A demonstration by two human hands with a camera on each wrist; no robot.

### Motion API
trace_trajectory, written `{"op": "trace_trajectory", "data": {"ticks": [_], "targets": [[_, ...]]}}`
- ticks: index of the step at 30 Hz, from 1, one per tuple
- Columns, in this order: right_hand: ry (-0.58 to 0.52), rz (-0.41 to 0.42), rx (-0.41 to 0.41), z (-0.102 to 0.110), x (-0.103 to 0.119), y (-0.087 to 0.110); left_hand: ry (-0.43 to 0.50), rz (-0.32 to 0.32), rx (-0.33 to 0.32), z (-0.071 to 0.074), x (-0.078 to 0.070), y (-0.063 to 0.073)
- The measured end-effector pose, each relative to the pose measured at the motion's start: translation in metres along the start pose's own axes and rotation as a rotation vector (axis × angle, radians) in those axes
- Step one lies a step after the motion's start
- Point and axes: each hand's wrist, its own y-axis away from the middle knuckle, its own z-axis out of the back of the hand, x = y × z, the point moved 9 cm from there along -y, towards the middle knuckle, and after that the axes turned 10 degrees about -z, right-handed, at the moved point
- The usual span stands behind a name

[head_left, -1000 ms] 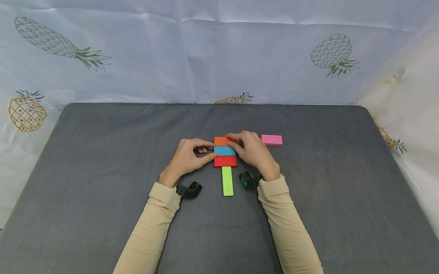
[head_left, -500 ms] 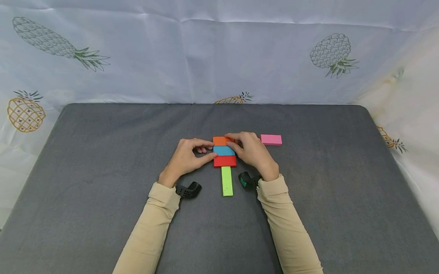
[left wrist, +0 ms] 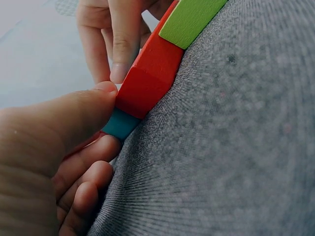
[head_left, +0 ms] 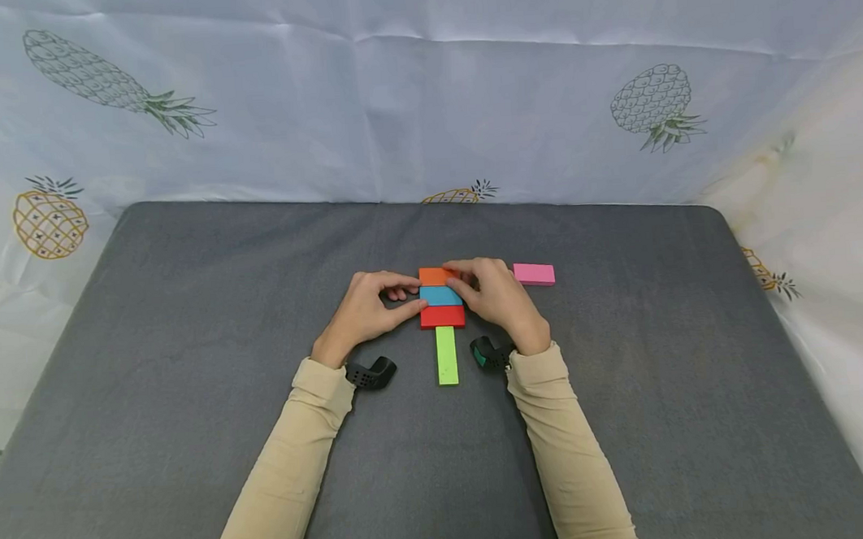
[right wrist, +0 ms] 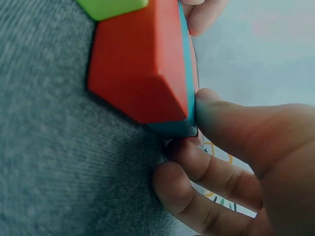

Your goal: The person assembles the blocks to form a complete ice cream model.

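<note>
A red block [head_left: 442, 317], a blue block [head_left: 440, 296] and an orange block [head_left: 433, 277] lie against each other in a row, long sides together. From the red one's near side a green block [head_left: 447, 356] points toward the person. My left hand [head_left: 367, 304] touches the row's left end, index fingertip at the orange block and thumb tip near the blue one. Opposite it, my right hand [head_left: 496, 295] pinches the orange block, index finger along its far edge and thumb by its border with the blue. That hand hides the orange block's right end.
A pink block [head_left: 533, 275] lies just right of the right hand. Grey cloth [head_left: 223, 354] covers the table. Behind it hangs a pale curtain [head_left: 408, 100] printed with pineapples. Black bands [head_left: 371, 374] sit at both wrists.
</note>
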Motion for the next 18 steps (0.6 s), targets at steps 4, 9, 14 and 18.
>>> {"op": "trace_trajectory", "data": {"ticks": [4,9,14,18], "targets": [[0.0,0.001,-0.003,0.0,0.0,0.0,0.003,0.007,0.002,0.0,0.0,-0.001],[-0.006,0.001,-0.005,0.001,-0.001,0.0,0.007,0.016,0.005,0.0,0.0,0.0],[-0.022,0.002,-0.015,0.005,0.0,0.001,0.01,0.005,-0.016,0.001,-0.001,0.0],[-0.047,-0.009,-0.035,0.013,-0.002,0.003,0.006,0.009,-0.048,0.001,0.001,-0.002]]}}
